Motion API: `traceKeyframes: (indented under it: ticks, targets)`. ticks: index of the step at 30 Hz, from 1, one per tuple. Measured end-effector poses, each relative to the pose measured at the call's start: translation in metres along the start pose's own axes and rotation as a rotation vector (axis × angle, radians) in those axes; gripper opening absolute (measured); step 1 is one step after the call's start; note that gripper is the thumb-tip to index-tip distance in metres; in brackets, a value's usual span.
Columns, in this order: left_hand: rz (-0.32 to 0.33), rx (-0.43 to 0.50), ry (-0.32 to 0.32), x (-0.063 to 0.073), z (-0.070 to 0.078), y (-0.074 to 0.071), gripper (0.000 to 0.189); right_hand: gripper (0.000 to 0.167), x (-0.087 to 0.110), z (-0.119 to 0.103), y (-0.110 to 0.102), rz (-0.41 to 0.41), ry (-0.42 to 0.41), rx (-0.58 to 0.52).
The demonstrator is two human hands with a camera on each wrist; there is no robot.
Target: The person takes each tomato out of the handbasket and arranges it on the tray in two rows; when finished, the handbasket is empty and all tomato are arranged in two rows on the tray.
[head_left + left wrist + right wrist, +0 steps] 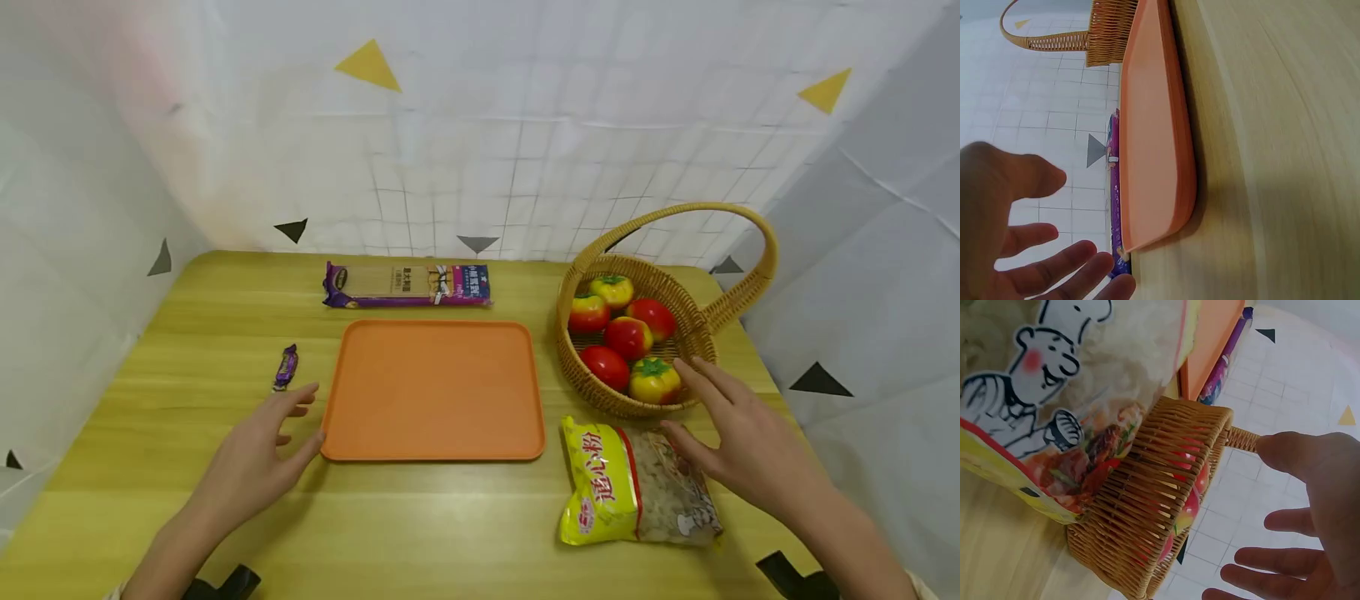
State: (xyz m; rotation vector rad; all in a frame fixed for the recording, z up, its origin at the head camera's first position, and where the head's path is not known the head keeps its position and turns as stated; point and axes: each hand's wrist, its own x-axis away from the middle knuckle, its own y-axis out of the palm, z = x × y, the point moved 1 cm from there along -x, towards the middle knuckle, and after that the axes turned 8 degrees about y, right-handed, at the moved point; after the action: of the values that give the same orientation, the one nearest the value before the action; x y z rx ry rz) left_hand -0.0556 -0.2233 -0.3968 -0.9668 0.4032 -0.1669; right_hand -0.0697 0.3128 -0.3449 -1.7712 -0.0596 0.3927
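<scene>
An orange tray (435,392) lies flat on the wooden table. My left hand (251,454) hovers by its left front corner, fingers parted and holding nothing. Just beyond those fingers is a small purple-wrapped candy (286,367). My right hand (750,442) is held over the right end of a yellow and clear bag of pasta (637,483), also with nothing in it. Its fingertips overlap the near rim of a wicker basket (566,367) in the head view. Several red and yellow tomato-like fruits (627,337) sit inside the basket.
A long purple-ended packet of noodles (408,285) lies behind the tray, near the table's back edge. The basket's tall arched handle (690,208) rises at the back right. White sheets (465,125) with coloured triangles enclose the back and sides.
</scene>
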Motion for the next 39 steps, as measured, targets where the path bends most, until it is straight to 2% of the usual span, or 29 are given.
traceKeyframes:
  ticks: [8, 16, 22, 31, 39]
  targets:
    - [0.059, 0.133, -0.048, -0.01, -0.004, 0.014, 0.055, 0.083, -0.009, 0.007, 0.002, 0.102, -0.037, -0.045]
    - [0.053, 0.121, -0.058, -0.016, -0.006, 0.021, 0.053, 0.077, -0.019, 0.012, 0.002, 0.147, -0.047, -0.058]
    - [0.049, 0.17, -0.114, -0.015, -0.011, 0.023, 0.054, 0.065, -0.03, 0.011, 0.0, 0.163, -0.079, -0.062]
    - [0.044, 0.193, -0.178, -0.014, -0.023, 0.031, 0.053, 0.062, -0.046, 0.017, 0.006, 0.046, -0.029, -0.048]
    - [0.017, 0.192, -0.197, -0.019, -0.026, 0.036, 0.053, 0.058, -0.053, 0.023, 0.011, -0.024, 0.0, -0.068]
